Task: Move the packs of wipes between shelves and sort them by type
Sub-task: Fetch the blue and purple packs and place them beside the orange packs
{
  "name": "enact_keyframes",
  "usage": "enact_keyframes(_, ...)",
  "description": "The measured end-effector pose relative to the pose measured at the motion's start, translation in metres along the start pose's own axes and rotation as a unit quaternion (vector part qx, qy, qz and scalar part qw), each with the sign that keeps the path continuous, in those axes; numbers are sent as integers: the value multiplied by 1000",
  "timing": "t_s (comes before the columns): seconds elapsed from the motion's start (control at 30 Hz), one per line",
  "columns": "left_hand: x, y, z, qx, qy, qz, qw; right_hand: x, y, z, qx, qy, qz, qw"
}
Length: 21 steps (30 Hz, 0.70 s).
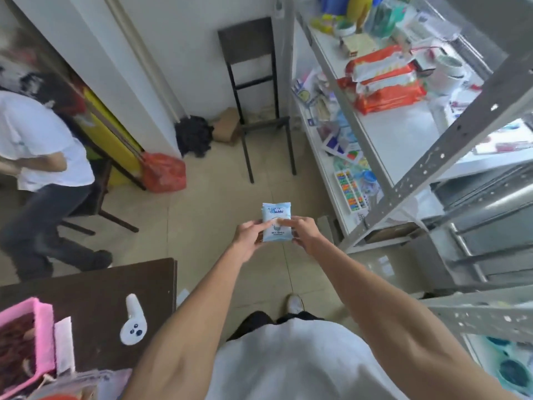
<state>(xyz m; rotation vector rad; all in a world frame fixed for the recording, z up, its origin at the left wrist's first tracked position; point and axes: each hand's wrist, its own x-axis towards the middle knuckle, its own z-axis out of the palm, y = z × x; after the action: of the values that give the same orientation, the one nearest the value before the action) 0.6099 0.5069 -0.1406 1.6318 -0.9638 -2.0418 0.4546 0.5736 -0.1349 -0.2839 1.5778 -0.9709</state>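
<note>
The small blue-and-white pack of wipes point(276, 222) is held out in front of the person's body, over the tiled floor point(207, 220) and clear of any shelf, its long axis pointing away from the person and its printed face up. Both hands are clamped on it: the left hand point(250, 236) pinches its left edge with fingers laid over the face, and the right hand point(305, 230) grips its right edge, fingertips touching the front. The grey metal shelving unit point(427, 166) stands to the right, so the right hand is the nearer one for setting the pack down there. On a white shelf point(403, 131) well above and to the right lie orange-red packs point(383, 79), probably another type of wipes, with bare shelf in front of them. A slanted perforated upright of the rack crosses between the pack and that shelf and would need to be passed around. A dark chair point(253, 82) stands ahead, a brown table point(95, 290) with a white controller point(132, 321) at lower left, and another person point(37, 145) at far left.
</note>
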Motion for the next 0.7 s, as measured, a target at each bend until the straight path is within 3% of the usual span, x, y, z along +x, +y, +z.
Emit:
enact_keyframes(0.23,90,112,29,0,9,24,1000,91,-101,-3,28,37,-21,999)
enact_keyframes(0.43,168,185,69,71,-22,86,994,147,-170,-12,43,105,-61,992)
enact_keyframes(0.5,210,219,116,147,-82,95,981,172,-195,-37,73,206,-72,973)
enact_keyframes(0.6,213,241,167,201,-133,158,957,172,-204,-61,93,271,-104,952)
enact_keyframes(0.7,218,253,238,289,-236,169,912,184,-205,-106,142,400,-99,900)
